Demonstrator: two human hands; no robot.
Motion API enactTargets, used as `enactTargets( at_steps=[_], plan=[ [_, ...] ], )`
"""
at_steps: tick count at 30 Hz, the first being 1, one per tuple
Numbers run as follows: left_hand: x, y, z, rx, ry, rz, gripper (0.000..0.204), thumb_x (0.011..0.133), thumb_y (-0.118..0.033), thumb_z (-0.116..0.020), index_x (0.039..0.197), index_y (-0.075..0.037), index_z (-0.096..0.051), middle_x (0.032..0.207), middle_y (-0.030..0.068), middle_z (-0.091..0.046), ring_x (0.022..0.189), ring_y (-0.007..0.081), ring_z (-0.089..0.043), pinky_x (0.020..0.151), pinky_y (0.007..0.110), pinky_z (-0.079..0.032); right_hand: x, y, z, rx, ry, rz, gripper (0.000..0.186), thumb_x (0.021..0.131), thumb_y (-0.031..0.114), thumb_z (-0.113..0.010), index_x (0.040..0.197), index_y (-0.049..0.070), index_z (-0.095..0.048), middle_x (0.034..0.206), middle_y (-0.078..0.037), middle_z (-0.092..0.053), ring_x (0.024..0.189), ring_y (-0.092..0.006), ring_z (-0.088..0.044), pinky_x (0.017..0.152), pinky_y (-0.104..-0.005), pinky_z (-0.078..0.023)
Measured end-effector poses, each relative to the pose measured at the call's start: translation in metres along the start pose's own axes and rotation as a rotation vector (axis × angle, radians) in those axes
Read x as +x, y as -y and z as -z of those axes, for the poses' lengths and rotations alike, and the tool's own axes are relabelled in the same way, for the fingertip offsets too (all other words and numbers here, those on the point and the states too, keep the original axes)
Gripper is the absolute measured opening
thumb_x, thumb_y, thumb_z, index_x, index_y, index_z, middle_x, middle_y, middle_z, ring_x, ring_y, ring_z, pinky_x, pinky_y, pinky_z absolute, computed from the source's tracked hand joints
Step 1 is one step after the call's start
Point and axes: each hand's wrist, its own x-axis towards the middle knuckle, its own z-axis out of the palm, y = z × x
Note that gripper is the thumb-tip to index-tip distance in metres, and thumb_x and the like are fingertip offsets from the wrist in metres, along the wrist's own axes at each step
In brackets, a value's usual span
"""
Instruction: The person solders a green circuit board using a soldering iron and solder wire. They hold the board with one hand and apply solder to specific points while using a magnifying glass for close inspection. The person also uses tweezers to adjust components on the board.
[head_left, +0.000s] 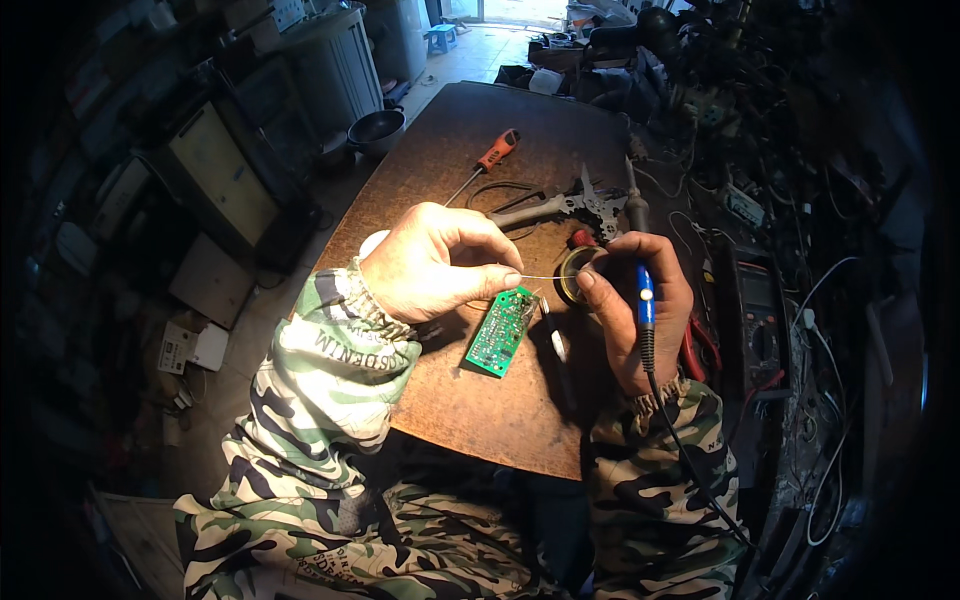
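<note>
My left hand (432, 258) pinches the end of a thin solder wire (543, 277) between thumb and forefinger. The wire runs taut across to a small solder coil (566, 287) in my right hand (640, 325). My right thumb and fingers grip that coil, and a blue-handled soldering iron (645, 300) lies in the same hand with its black cord trailing down my sleeve. Its tip cannot be made out. Below the wire, a green circuit board (496, 340) rests on the wooden table (480, 430), solder joints up. A slim white-and-dark pen-like tool (557, 345) lies beside the board.
Farther back on the table are a red-handled screwdriver (497, 152) and a metal multi-jawed hand tool (590, 205). To the right lie red-handled pliers (700, 350) and a multimeter (760, 310) among tangled cables. A dark pan (377, 130) stands beyond the table's left edge.
</note>
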Motion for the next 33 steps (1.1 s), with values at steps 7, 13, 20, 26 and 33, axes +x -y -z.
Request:
enactTargets(
  at_steps=[7,13,20,26,33],
  plan=[
    [-0.002,-0.003,-0.002,0.017,-0.022,0.076,0.01,0.083,-0.004,-0.08,0.091,-0.001,-0.076,0.081,-0.0001,-0.063,0.072,0.0063,-0.056,0.065,0.023,-0.044,-0.002,-0.006,0.0,-0.101,0.033,0.038,0.031,0.088,0.008,-0.077,0.113,0.002,-0.06,0.092,-0.003,-0.064,0.081,-0.0091,-0.061,0.072,-0.0243,-0.05],
    [-0.005,-0.002,0.006,0.071,0.023,0.145,0.007,0.083,-0.004,-0.079,0.087,-0.002,-0.074,0.078,-0.0031,-0.059,0.069,0.0021,-0.051,0.06,0.019,-0.04,0.005,0.019,-0.001,0.14,-0.032,-0.124,0.058,0.107,0.037,-0.049,0.147,-0.006,-0.043,0.091,-0.015,-0.069,0.077,-0.0144,-0.066,0.072,-0.027,-0.055],
    [-0.004,0.009,0.01,0.196,-0.052,0.099,0.012,0.077,-0.01,-0.078,0.08,0.0,-0.07,0.077,0.0035,-0.067,0.067,0.0082,-0.06,0.06,0.024,-0.048,0.003,0.009,0.026,0.312,-0.029,-0.208,0.085,0.102,0.069,-0.033,0.143,-0.004,-0.047,0.097,-0.015,-0.066,0.081,-0.0184,-0.064,0.073,-0.0345,-0.056],
    [0.0,0.006,0.01,0.279,0.027,0.174,0.006,0.074,-0.004,-0.071,0.077,-0.001,-0.066,0.077,0.0012,-0.061,0.065,0.0044,-0.054,0.057,0.022,-0.043,-0.025,-0.003,0.042,0.453,-0.148,-0.338,0.055,0.103,0.047,-0.053,0.115,-0.005,-0.063,0.098,-0.016,-0.068,0.082,-0.02,-0.064,0.073,-0.0347,-0.054],
    [-0.005,0.001,0.007,0.227,-0.02,0.209,0.005,0.075,0.001,-0.068,0.076,0.0,-0.063,0.075,0.0004,-0.062,0.065,0.0045,-0.055,0.055,0.022,-0.044,-0.036,-0.013,0.047,0.384,-0.217,-0.415,0.021,0.093,0.02,-0.066,0.096,0.0,-0.063,0.073,-0.006,-0.061,0.056,-0.0125,-0.054,0.054,-0.0295,-0.047]
  ],
)
